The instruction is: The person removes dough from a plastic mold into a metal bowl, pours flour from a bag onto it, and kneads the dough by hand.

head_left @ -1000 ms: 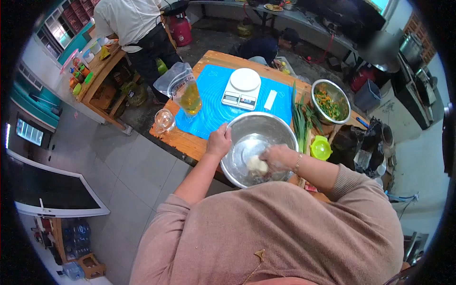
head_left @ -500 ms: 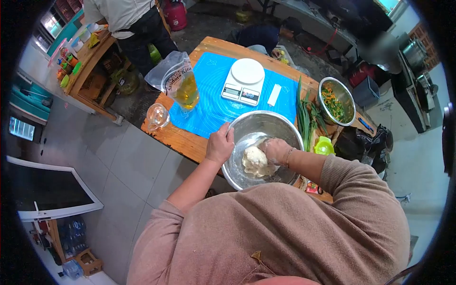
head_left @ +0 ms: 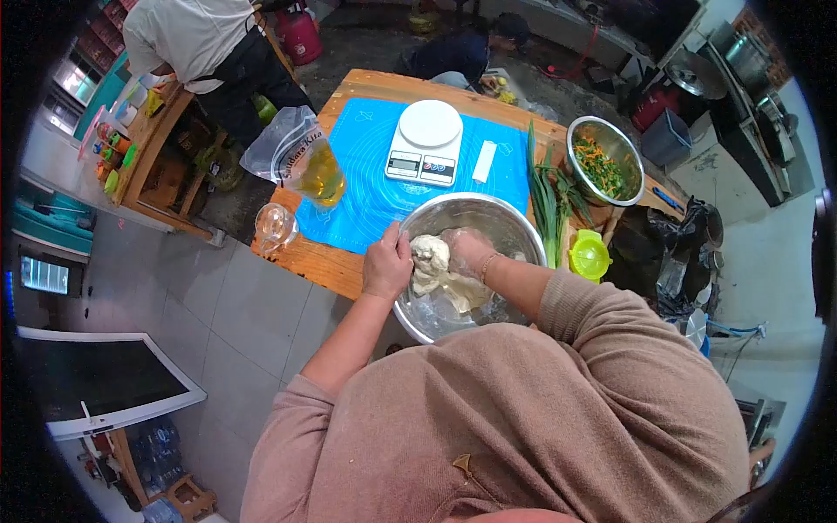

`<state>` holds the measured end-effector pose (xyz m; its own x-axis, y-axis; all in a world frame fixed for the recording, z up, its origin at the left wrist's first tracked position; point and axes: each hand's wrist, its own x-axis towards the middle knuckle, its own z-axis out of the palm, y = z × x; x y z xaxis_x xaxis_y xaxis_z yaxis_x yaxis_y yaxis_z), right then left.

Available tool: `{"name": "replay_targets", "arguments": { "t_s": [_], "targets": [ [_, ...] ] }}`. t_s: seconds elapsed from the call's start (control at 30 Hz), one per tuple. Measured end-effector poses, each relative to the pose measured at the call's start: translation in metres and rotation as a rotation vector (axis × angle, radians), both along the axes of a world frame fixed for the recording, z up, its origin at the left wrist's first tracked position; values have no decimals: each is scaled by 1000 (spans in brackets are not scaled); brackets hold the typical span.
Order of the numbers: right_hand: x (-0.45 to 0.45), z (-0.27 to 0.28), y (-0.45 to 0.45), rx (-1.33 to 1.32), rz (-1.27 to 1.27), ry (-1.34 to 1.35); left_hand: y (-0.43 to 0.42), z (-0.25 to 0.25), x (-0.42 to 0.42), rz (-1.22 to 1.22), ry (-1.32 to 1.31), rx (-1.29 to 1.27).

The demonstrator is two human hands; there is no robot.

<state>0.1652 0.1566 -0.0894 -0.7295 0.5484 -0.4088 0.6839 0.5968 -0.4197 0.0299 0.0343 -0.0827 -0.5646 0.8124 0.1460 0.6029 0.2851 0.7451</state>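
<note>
A large steel mixing bowl (head_left: 520,228) sits at the near edge of the wooden table, close against my body. My left hand (head_left: 386,264) is closed on the bowl's left rim, thumb toward the inside. Inside the bowl, my right hand (head_left: 468,252) grips the pale, sticky dough (head_left: 431,260), its fingers curled and partly hidden behind it. The dough is heaped against the bowl's left wall, with a flatter flap trailing toward the bottom. Whitish smears coat the bowl's inner surface.
Beyond the bowl, a blue mat (head_left: 349,139) carries a white kitchen scale (head_left: 425,144). Left are a pouch of oil (head_left: 318,174) and a clear cup (head_left: 275,227). Right are green onions (head_left: 547,196), a bowl of chopped vegetables (head_left: 641,179) and a green juicer (head_left: 590,255). Two people are beyond the table.
My right hand has pushed the dough from the bowl's middle to its left wall, stretching it. My left hand stays on the rim. The whole view has shifted slightly.
</note>
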Motion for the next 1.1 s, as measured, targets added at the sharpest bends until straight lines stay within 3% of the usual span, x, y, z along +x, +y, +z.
{"name": "replay_targets", "arguments": {
  "t_s": [0.27,0.37,0.47,0.57,0.67,0.77,0.87,0.97,1.03,1.1],
  "targets": [
    [-8,-50,2,103,-384,254,0,-7,-2,35,62,-77],
    [-12,-65,4,162,-343,312,3,-14,-5,52,94,-99],
    [-10,-42,-7,201,-77,99,2,-11,-4,59,83,-104],
    [3,-18,-21,425,178,103,3,-3,-2,67,44,-109],
    [26,1,-7,-1,263,401,-3,-10,0,80,9,-108],
    [49,36,19,-278,119,277,-1,-18,-5,70,2,-64],
    [46,21,41,-100,-36,199,0,-15,-4,51,-4,-61],
    [35,-49,70,325,518,370,0,-7,-6,40,0,-48],
    [15,-47,51,-25,61,251,0,-18,-5,45,6,15],
    [7,-18,29,-235,-147,169,0,-21,-3,56,8,7]
  ]
}}
